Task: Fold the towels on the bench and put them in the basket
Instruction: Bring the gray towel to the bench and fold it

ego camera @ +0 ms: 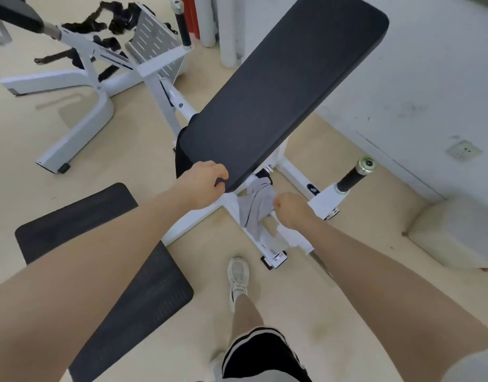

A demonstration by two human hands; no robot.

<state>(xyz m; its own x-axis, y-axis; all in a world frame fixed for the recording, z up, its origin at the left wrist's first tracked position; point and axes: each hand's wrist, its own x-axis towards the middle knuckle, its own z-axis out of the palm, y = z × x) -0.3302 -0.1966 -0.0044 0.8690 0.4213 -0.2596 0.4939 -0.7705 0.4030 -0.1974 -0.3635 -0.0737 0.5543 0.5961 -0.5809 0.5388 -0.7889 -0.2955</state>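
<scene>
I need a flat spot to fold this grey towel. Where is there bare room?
The black bench pad is bare from the left hand at its near corner up to its far end. Under that corner it is crowded: grey towel, right hand and white frame legs.

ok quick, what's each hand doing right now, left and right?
Left hand: fingers curled round the near end of the bench pad.
Right hand: closed in a fist, gripping the grey towel hanging below the pad.
</scene>
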